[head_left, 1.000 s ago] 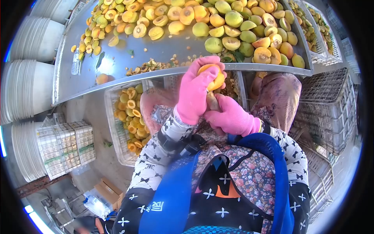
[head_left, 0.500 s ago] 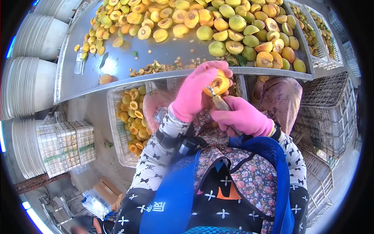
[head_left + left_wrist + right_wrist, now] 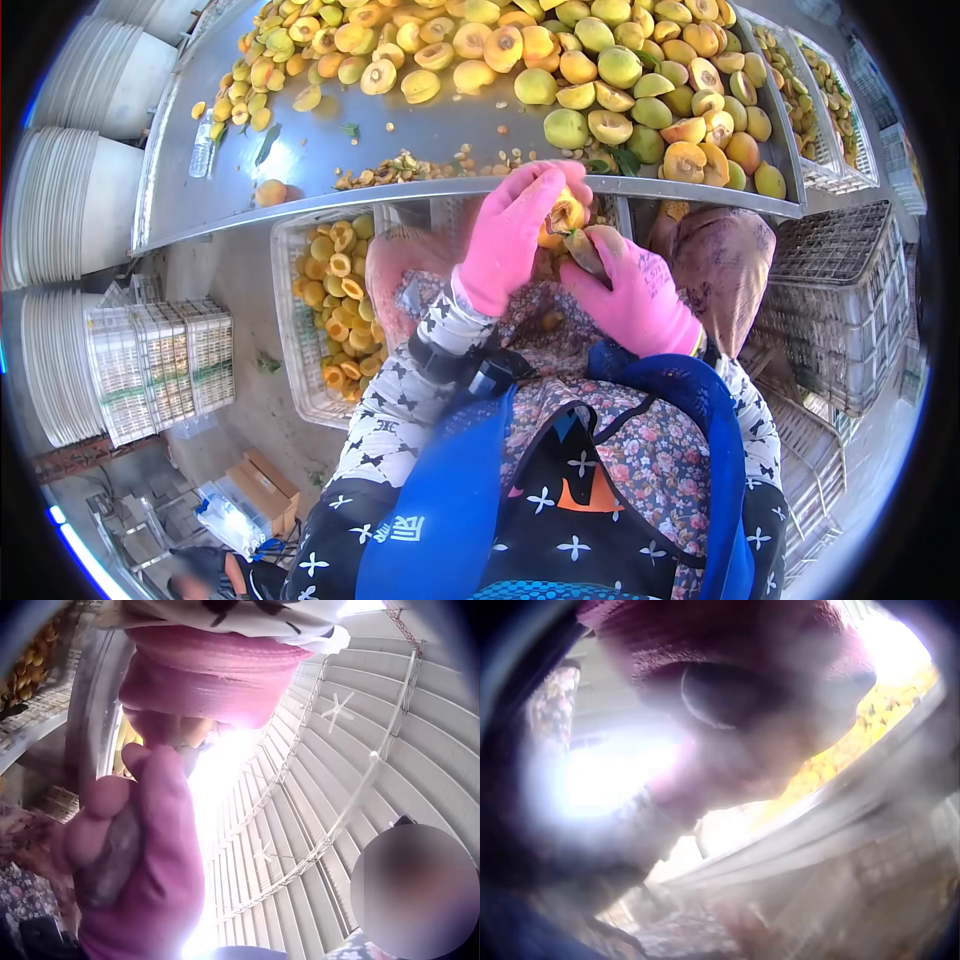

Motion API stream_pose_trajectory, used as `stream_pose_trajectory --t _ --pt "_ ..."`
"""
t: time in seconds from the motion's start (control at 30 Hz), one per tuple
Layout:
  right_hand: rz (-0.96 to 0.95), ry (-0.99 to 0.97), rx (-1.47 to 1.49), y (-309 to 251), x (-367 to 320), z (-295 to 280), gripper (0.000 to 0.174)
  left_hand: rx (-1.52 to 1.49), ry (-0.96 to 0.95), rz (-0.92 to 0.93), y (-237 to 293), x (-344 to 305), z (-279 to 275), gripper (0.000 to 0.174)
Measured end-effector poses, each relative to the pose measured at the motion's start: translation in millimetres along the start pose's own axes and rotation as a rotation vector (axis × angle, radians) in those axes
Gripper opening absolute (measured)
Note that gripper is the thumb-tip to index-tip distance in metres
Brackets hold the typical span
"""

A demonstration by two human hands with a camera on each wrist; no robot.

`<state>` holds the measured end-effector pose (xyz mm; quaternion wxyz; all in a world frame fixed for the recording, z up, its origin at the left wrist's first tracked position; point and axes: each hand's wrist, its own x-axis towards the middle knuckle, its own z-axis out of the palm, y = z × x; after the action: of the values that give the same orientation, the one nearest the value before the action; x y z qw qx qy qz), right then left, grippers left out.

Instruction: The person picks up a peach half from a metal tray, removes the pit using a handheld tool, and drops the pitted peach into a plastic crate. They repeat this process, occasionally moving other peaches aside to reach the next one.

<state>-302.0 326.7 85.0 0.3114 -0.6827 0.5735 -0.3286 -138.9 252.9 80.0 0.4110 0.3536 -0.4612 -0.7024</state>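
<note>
In the head view my pink-gloved left hand [image 3: 512,238] grips a yellow peach half [image 3: 567,212], cut face turned toward the right hand. My pink-gloved right hand [image 3: 635,292] holds a short-handled pitting tool [image 3: 588,254], its front end right at the lower edge of the peach half. The tool's tip is mostly hidden by fruit and fingers. In the left wrist view, the right hand [image 3: 169,855] has its fingers curled round the grey handle [image 3: 112,862], just below the left hand [image 3: 210,682]. The right wrist view is blurred and dark.
A metal table [image 3: 330,215] ahead bears many whole and halved peaches [image 3: 620,65], with pit scraps [image 3: 400,170] near its front edge. Below stands a white crate [image 3: 295,330] of pitted halves. Stacked crates [image 3: 830,290] stand at the right, more crates [image 3: 165,365] at the left.
The right hand swung the tool against the peach half, whose hollow came into sight half a second ago. Since then the half has tilted and the right hand has shifted slightly right.
</note>
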Motion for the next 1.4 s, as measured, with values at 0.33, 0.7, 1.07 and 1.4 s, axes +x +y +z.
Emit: stream_pose_trajectory --t 0.33,0.7,1.07,1.4 --pt "0.489 0.096 0.714 -2 19 -16 0.026 -0.341 0.057 0.076 -16 3 -2 0.049" --pt "0.126 0.104 0.336 18 47 -22 0.033 -0.504 -0.03 -0.051 5 -1 1 0.043" --pt "-0.14 0.199 -0.018 11 12 20 0.026 -0.734 0.071 -0.109 -1 5 -2 0.036" --pt "-0.026 0.022 -0.118 15 13 31 0.024 -0.423 0.227 0.079 -16 4 16 0.026"
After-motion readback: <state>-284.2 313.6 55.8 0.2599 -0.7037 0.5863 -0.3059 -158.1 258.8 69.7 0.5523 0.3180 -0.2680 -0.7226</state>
